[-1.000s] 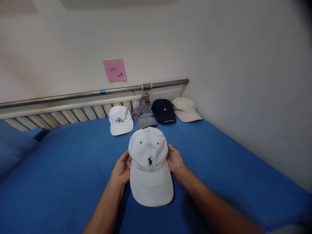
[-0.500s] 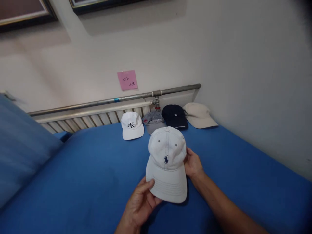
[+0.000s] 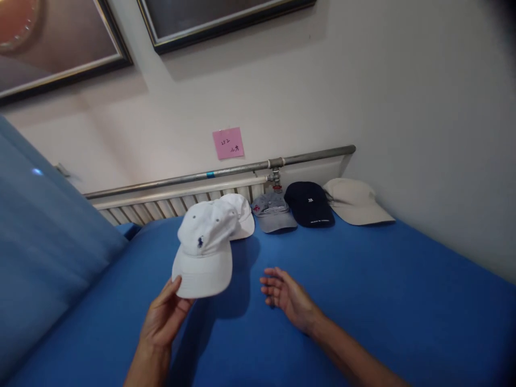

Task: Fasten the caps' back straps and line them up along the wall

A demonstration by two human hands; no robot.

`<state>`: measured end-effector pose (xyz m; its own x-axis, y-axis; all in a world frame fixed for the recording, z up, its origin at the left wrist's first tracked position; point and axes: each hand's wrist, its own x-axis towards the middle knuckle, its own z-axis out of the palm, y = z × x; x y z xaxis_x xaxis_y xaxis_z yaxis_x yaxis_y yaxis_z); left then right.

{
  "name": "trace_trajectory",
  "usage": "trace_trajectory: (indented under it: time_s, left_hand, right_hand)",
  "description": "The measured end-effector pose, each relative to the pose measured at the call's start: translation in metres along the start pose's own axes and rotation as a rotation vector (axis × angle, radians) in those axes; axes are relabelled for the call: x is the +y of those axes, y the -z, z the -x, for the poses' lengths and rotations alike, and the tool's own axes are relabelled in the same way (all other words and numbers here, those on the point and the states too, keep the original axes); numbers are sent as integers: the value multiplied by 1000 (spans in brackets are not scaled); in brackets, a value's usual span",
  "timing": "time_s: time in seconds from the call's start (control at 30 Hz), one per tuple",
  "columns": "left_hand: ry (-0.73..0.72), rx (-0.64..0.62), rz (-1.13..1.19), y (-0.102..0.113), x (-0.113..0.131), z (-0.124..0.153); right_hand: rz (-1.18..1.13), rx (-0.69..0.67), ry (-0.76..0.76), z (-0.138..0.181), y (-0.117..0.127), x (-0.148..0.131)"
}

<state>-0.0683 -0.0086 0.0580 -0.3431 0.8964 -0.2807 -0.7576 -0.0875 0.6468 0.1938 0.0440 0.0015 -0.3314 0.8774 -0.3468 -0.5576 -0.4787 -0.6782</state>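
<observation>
My left hand [image 3: 167,314] grips the brim of a white baseball cap [image 3: 203,231] with a small dark blue horse-rider emblem, thumb on top and fingers beneath. The cap is held up above the blue surface and partly covers another white cap [image 3: 244,217] behind it. To the right, my right hand [image 3: 286,295] hovers with its fingers loosely curled and apart, holding nothing. A grey cap [image 3: 276,215] with a red mark, a navy cap [image 3: 309,207] and a beige cap [image 3: 357,201] sit in a row at the back.
A blue-covered surface [image 3: 322,333] spreads under the hands. Behind it run a radiator [image 3: 169,204] and a metal pipe [image 3: 237,171] along the wall. A pink note [image 3: 228,144] is stuck above. Blue fabric [image 3: 48,258] hangs at left.
My left hand has carried the white cap to the left, in front of the other white cap. My right hand has let go of it and now stays apart.
</observation>
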Motion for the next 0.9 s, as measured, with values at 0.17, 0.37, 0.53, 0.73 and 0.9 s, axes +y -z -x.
trace_trajectory:
  time_s: [0.17,0.37,0.53,0.73,0.9]
  left_hand:
    - [-79,-119,178,16,30,-52]
    - [-103,-73,220,27,33,-109]
    - [-88,-48,194,14,22,-151]
    - [-95,-28,142,4,7,-201]
    - [-78,31,7,5,1,-222]
  right_hand:
    - [196,-162,18,-9,-23,23]
    - [226,-203,-32,-14,-18,22]
    - [325,-228,-35,-16,-13,25]
    - [381,-233,-46,-21,-12,29]
    - [406,-233,-54,-24,-11,31]
